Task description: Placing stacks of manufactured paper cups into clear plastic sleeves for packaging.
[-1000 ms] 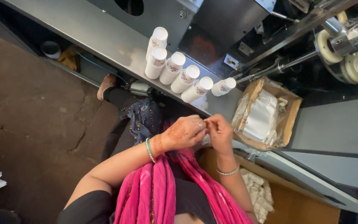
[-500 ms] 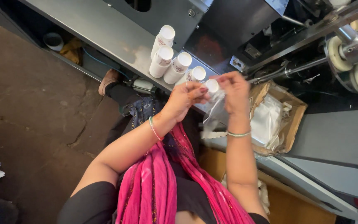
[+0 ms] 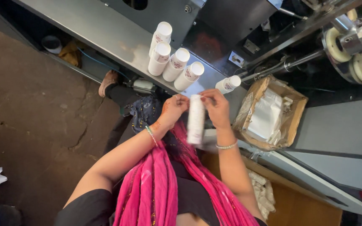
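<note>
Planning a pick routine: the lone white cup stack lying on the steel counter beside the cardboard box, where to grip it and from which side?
Grip the lone cup stack across its middle, coming from above. It lies on its side on the steel counter, apart from the four-stack cluster, so its long flanks look free; the cardboard box crowds one end.
</note>
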